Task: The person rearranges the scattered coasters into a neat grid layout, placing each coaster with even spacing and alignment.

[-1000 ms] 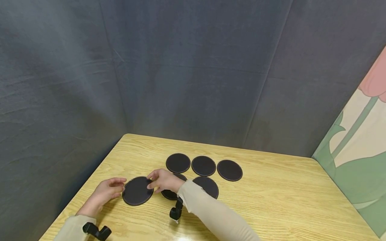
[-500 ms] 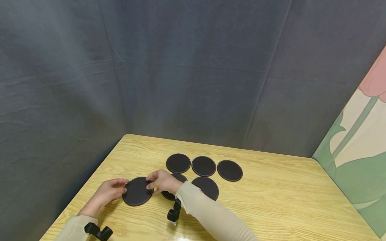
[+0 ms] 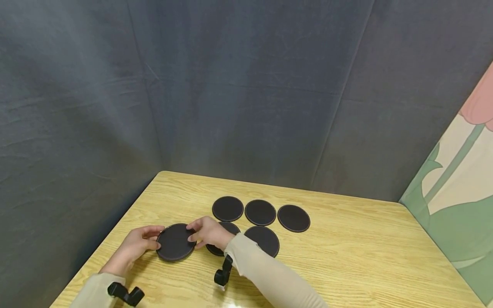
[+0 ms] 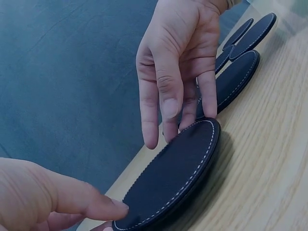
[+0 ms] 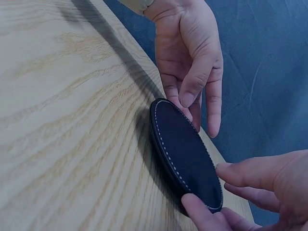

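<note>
Both hands are at a round black coaster [image 3: 176, 242] with pale stitching round its rim, at the left of the table. My left hand [image 3: 135, 247] grips its left edge; in the left wrist view the thumb [image 4: 114, 209] presses on the top face near the rim. My right hand [image 3: 209, 232] holds the opposite edge, fingertips at the rim. In the right wrist view a shadow shows under the coaster's side, which looks thick. The right hand and sleeve partly cover a second coaster [image 3: 215, 250] and the edge of another [image 3: 265, 239].
Behind stand three more black coasters in a row, the left [image 3: 227, 208], the middle [image 3: 260, 212] and the right [image 3: 294, 218], on a wood-grain table [image 3: 366, 248]. A grey curtain [image 3: 246, 94] hangs behind and left; a tulip-patterned panel [image 3: 458, 188] stands right.
The left hand has closed in on the coaster's left edge. The coaster has shifted slightly upward in the head view. The right hand has barely moved; the other coasters stay put.
</note>
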A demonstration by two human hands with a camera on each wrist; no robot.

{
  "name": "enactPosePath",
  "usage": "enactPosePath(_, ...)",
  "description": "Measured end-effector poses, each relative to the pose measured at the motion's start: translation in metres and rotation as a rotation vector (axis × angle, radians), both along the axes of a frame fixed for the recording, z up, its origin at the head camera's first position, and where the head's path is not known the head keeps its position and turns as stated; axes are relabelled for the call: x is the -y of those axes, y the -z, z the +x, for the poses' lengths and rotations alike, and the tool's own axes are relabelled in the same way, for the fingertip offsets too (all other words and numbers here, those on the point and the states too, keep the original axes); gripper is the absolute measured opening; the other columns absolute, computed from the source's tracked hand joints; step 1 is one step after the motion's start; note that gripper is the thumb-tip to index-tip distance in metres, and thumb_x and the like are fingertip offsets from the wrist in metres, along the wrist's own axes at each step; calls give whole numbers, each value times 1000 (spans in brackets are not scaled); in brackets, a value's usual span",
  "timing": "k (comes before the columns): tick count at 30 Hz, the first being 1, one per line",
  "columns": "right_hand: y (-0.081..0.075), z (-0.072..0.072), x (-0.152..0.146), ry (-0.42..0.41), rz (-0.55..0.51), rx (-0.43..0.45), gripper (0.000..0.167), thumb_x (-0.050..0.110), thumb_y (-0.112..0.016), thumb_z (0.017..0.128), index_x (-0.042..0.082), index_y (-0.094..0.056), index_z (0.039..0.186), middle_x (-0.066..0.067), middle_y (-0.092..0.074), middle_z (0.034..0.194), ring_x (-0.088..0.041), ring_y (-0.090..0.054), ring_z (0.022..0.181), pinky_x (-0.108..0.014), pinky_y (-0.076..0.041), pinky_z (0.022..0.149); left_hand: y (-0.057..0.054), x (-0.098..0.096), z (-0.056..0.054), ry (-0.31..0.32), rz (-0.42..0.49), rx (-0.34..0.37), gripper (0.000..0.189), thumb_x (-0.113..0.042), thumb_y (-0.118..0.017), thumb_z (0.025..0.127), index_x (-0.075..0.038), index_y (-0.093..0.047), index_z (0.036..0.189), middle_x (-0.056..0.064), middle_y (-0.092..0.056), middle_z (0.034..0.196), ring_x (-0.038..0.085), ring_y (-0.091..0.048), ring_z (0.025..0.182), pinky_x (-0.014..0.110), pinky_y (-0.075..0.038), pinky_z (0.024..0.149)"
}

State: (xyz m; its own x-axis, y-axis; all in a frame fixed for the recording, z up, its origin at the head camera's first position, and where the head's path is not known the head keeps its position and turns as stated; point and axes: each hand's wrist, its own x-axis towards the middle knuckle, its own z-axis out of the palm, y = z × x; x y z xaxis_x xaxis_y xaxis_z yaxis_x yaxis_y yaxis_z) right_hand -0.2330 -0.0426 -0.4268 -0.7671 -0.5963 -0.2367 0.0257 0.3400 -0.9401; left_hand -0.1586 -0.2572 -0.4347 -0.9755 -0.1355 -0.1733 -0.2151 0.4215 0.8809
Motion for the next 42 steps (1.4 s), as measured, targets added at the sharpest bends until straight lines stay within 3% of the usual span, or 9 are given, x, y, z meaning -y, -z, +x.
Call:
enactPosePath(6,1,-2,-1,32,-31,8,38,-12,-67,83,0,-66,119,-12,-52,115,-18,-66,73,-31,-59,64,-3,-2,1,4,-2,-14,59,8,-68,77,10,-52,133,32,-51,132,40,-54,117,26,-51,78)
enactPosePath(10,-1,-2,-3,57,-40,6,38,-14,-66,82,1,-68,117,-8,-50,108,-15,-63,65,-30,-58,62,-7,-3,0,0,12,-21,56,10,-68,76,11,-54,131,31,-54,131,36,-56,114,22,-51,76)
enactPosePath(17,-7,1,-11,73,-62,3,38,-14,-66,82,1,-68,117,-9,-51,107,-15,-64,64,-30,-59,62,-12,-7,-3,-4,1,-24,53,9,-69,76,11,-57,128,29,-57,129,26,-59,108,18,-48,72)
enactPosePath(26,-18,-5,-24,100,-87,13,38,-14,-67,81,1,-69,116,-13,-54,109,-18,-66,64,-33,-59,63,-27,-16,-8,38,5,-32,52,5,-68,79,9,-56,130,28,-54,134,31,-54,115,20,-48,80)
enactPosePath(33,-24,-14,-45,98,-146,22,39,-10,-67,83,2,-67,120,-15,-53,118,-17,-67,73,-32,-59,67,-41,-29,-21,86,32,-65,51,6,-69,79,9,-57,129,27,-56,131,26,-56,109,18,-48,77)
enactPosePath(42,-33,-22,-84,151,-158,9,42,-7,-67,85,3,-63,126,-19,-50,121,-17,-66,75,-32,-59,70,-57,-62,-41,160,82,-79,50,5,-67,81,8,-57,130,25,-58,129,27,-58,109,34,-48,92)
